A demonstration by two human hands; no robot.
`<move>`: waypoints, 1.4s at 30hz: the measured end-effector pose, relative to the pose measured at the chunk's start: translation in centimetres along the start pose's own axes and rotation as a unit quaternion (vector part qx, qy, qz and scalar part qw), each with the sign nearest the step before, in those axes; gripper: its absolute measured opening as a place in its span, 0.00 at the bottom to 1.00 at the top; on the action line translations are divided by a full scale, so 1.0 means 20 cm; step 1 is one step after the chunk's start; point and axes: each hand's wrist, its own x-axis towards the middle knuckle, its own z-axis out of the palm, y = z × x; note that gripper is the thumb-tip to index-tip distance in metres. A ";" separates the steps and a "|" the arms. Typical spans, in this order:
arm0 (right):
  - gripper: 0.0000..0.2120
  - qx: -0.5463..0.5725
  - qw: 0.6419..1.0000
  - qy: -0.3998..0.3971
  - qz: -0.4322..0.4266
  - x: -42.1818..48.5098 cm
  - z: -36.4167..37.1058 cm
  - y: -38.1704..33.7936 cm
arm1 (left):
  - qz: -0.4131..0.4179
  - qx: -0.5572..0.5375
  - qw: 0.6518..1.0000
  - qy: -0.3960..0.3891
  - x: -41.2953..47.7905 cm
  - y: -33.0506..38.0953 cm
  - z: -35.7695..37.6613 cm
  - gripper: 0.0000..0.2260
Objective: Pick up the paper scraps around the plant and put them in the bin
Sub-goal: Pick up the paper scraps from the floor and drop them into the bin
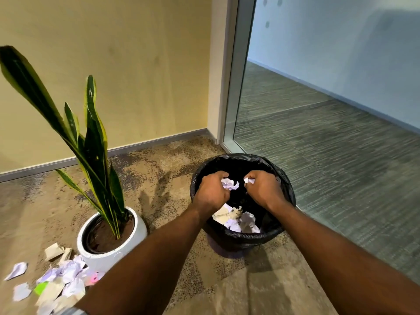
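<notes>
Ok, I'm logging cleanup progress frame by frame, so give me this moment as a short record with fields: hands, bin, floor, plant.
left hand: left hand over the bin, closed on a paper scrap
right hand: right hand over the bin, pinching a small scrap
bin: bin with black liner, scraps in the bin
floor: pile of scraps left of the pot
plant: plant upright in a white pot

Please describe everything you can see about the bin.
The bin is round, lined with a glossy black plastic bag folded over its rim. It stands upright on the carpet, right of the white plant pot, not touching it. Crumpled paper scraps lie inside. Both hands, left hand and right hand, hold scraps over its opening.
</notes>
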 end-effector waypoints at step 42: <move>0.13 -0.018 0.916 -0.223 -0.334 -0.63 1.23 -0.77 | -0.196 0.112 0.947 0.228 -0.87 -1.20 -0.62 0.14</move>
